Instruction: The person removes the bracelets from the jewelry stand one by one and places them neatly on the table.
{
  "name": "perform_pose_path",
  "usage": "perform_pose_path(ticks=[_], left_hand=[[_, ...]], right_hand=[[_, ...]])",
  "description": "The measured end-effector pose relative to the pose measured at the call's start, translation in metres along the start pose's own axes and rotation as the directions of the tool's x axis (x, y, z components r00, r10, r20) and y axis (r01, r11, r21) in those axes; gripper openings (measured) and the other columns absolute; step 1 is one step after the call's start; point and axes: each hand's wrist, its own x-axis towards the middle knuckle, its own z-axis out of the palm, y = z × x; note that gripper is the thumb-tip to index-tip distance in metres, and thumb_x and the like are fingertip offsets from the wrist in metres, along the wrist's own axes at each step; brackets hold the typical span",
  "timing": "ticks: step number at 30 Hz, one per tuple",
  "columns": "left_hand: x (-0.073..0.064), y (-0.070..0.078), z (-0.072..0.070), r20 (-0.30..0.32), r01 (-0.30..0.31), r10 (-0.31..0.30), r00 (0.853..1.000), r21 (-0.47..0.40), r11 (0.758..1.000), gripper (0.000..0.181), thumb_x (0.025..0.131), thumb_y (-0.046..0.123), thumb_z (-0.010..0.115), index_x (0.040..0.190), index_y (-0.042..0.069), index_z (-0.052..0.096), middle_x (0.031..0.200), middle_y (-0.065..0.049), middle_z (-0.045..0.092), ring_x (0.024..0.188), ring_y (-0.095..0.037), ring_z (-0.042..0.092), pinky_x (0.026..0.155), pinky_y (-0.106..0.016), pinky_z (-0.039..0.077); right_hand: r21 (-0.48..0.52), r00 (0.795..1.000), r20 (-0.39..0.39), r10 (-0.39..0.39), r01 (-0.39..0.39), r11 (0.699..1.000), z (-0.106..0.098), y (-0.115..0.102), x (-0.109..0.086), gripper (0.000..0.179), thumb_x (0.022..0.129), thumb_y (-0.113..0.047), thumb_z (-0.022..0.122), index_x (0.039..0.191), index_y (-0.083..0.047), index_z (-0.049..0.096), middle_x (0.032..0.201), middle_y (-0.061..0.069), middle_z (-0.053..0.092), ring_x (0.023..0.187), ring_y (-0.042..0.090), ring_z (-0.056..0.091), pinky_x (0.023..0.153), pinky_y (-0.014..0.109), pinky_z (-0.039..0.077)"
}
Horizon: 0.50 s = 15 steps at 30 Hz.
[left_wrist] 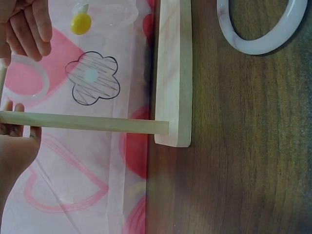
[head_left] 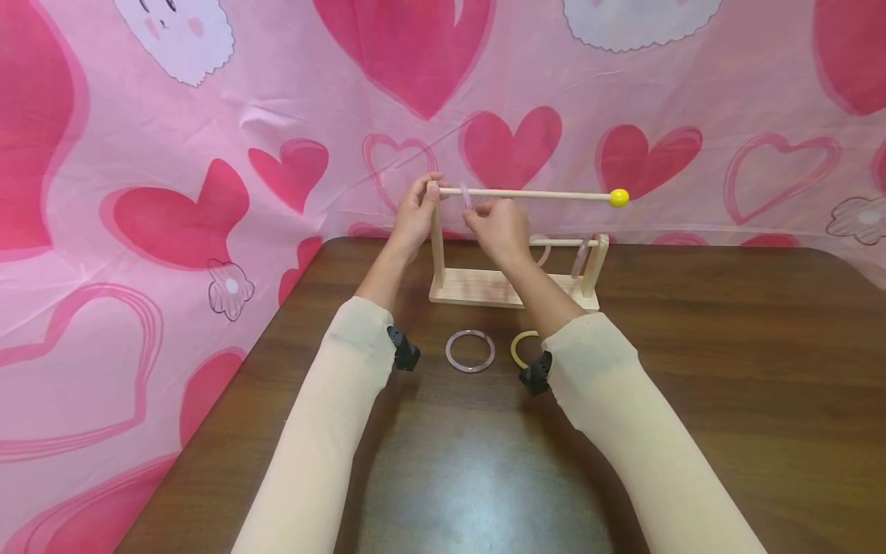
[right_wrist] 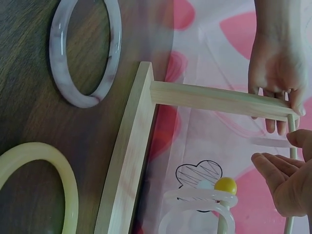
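A wooden rack (head_left: pixel 477 286) has a tall post (right_wrist: pixel 214 100) on the left, with a long rod (head_left: pixel 554 195) ending in a yellow ball (head_left: pixel 619 198). My left hand (head_left: pixel 415 211) grips the top of that post, thumb on the near side. On the long rod, close to the post, hangs a pale translucent bangle (head_left: pixel 466 196). My right hand (head_left: pixel 504 229) pinches its edge between thumb and fingers. Two more pale bangles (right_wrist: pixel 197 196) hang on the lower rod (head_left: pixel 564 242), which runs from the short right post (head_left: pixel 594 265).
In front of the rack, a pale purple-grey bangle (head_left: pixel 471 371) and a yellow bangle (right_wrist: pixel 70 190) lie flat on the dark wooden table (head_left: pixel 443 485). Behind stands a pink cloth (head_left: pixel 291 85) with hearts. My right forearm passes over the rack's right part.
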Motion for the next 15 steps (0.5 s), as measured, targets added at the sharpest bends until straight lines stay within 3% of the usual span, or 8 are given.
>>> perform_pose_path(ticks=[4,11,15], left_hand=[[-0.0001,0.0003,-0.0004,-0.004,-0.009,0.009,1.000,0.003,1.000,0.036,0.098,0.020,0.041,0.128,-0.001,0.046,0.121,-0.016,0.055,0.112,-0.023,0.053,0.095,-0.027,0.035],[0.0008,-0.0004,0.0007,-0.001,-0.010,0.010,1.000,0.018,1.000,0.035,0.098,0.021,0.042,0.126,0.002,0.047,0.123,-0.015,0.055,0.113,-0.022,0.053,0.095,-0.027,0.036],[0.0007,-0.0004,0.0002,-0.004,-0.007,0.007,1.000,0.022,1.000,0.034,0.098,0.021,0.041,0.126,0.002,0.047,0.123,-0.015,0.055,0.113,-0.022,0.053,0.094,-0.027,0.036]], right_hand=[[-0.007,0.999,-0.030,-0.023,0.023,1.000,-0.0004,0.0008,-0.0009,0.027,0.084,-0.023,0.064,0.104,-0.007,0.071,0.100,0.009,0.068,0.099,0.026,0.061,0.083,0.038,0.045],[0.012,0.993,-0.097,-0.062,0.064,0.998,0.0020,0.0054,-0.0005,0.019,0.086,-0.017,0.061,0.099,-0.008,0.073,0.089,0.008,0.070,0.081,0.024,0.063,0.073,0.037,0.046],[0.033,0.990,-0.124,-0.067,0.072,0.997,0.0035,0.0087,0.0002,0.018,0.087,-0.016,0.063,0.099,-0.006,0.072,0.090,0.008,0.070,0.081,0.023,0.064,0.074,0.035,0.047]])
